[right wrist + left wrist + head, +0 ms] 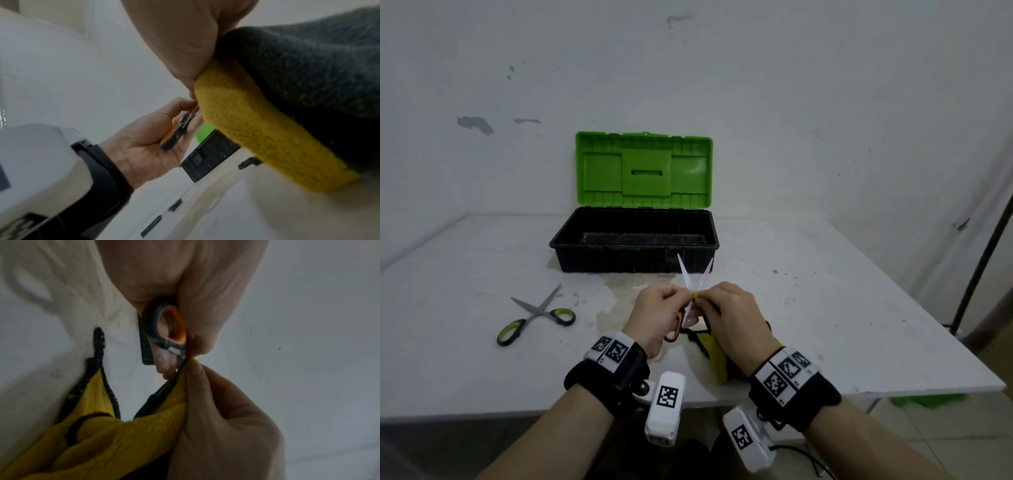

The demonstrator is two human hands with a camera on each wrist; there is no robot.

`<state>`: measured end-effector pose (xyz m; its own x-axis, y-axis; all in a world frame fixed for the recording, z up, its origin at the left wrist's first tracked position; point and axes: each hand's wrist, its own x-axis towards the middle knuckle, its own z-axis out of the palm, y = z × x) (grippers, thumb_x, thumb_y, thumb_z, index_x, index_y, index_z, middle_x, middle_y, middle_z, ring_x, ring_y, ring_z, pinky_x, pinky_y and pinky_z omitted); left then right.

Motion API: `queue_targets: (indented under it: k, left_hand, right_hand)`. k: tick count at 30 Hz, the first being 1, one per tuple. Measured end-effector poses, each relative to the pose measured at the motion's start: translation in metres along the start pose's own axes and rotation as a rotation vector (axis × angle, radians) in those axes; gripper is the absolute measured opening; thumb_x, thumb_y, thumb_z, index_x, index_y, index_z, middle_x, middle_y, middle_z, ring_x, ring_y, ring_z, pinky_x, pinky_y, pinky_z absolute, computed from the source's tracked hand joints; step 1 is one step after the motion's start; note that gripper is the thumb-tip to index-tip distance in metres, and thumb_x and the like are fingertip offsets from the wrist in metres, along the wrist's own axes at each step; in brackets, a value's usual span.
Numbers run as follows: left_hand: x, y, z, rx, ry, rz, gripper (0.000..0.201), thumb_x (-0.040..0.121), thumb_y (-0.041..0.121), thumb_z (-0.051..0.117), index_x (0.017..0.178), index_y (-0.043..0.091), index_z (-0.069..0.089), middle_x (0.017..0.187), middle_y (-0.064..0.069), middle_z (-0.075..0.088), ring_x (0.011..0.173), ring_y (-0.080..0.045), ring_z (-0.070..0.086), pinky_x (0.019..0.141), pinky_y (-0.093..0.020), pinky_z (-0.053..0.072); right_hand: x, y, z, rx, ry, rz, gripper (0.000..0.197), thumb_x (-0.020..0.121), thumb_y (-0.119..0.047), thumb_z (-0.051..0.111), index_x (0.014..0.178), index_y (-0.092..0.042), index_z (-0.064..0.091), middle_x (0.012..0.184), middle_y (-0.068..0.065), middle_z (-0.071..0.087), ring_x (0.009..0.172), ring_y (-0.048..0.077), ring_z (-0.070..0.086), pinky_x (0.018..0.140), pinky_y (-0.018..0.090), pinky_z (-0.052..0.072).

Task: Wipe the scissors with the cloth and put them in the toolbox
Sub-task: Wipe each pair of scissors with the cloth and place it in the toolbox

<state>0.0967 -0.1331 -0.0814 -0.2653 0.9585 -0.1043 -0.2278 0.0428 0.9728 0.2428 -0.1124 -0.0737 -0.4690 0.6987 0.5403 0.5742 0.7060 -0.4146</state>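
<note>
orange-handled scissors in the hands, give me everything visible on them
The orange-handled scissors have black handle loops lined in orange and pale, metal-looking blades. The blades are spread open in a V, tips pointing up toward the toolbox. The left hand grips a handle loop; the right hand pinches the yellow cloth against them near the pivot, above the table.

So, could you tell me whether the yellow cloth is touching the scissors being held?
Touching. The left wrist view shows the right hand pinching the yellow cloth onto the orange-handled scissors just past the handle, with no gap.
</note>
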Motion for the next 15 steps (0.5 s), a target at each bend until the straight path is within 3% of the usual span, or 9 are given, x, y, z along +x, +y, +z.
queue_targets:
  k: [5,8,10,12,15]
  left_hand:
    - [0.000,0.001,0.000,-0.026,0.007,0.011,0.018,0.089,0.002,0.065,0.086,-0.015,0.064,0.064,-0.016,0.060,0.071,-0.033,0.054,0.070,-0.042,0.054]
    - [0.002,-0.001,-0.001,-0.016,0.034,0.009,0.013,0.087,0.004,0.067,0.078,-0.006,0.068,0.070,-0.019,0.058,0.069,-0.031,0.056,0.076,-0.049,0.056]
    - [0.006,-0.003,-0.004,0.021,0.057,0.007,0.015,0.087,0.008,0.068,0.080,-0.005,0.068,0.072,-0.017,0.054,0.063,-0.027,0.053,0.059,-0.039,0.057]
    - [0.007,-0.004,-0.007,0.042,0.069,0.005,0.017,0.087,0.009,0.069,0.085,-0.008,0.067,0.070,-0.015,0.053,0.056,-0.024,0.053,0.051,-0.034,0.054]
    - [0.006,-0.004,-0.006,0.022,0.033,0.001,0.019,0.087,0.007,0.069,0.089,-0.012,0.067,0.074,-0.020,0.062,0.064,-0.029,0.065,0.070,-0.045,0.060]
  right_hand:
    - [0.001,-0.003,0.004,-0.040,0.026,-0.047,0.010,0.086,-0.010,0.065,0.082,-0.014,0.072,0.080,0.003,0.060,0.082,0.016,0.053,0.072,0.016,0.037]
    - [-0.003,-0.006,0.007,-0.159,-0.055,-0.163,0.011,0.081,-0.006,0.069,0.088,-0.014,0.068,0.083,0.002,0.054,0.084,0.017,0.049,0.066,0.020,0.041]
    - [-0.008,-0.009,0.009,-0.233,-0.186,-0.267,0.020,0.079,-0.003,0.069,0.094,-0.016,0.065,0.090,0.000,0.054,0.087,0.017,0.046,0.066,0.024,0.043]
    - [-0.009,-0.009,0.005,-0.227,-0.239,-0.302,0.022,0.081,-0.003,0.067,0.096,-0.018,0.065,0.092,-0.001,0.055,0.087,0.017,0.046,0.066,0.025,0.045]
    - [0.000,-0.004,-0.002,-0.180,-0.119,-0.221,0.012,0.083,-0.006,0.067,0.087,-0.017,0.067,0.086,0.000,0.054,0.086,0.015,0.046,0.065,0.026,0.047]
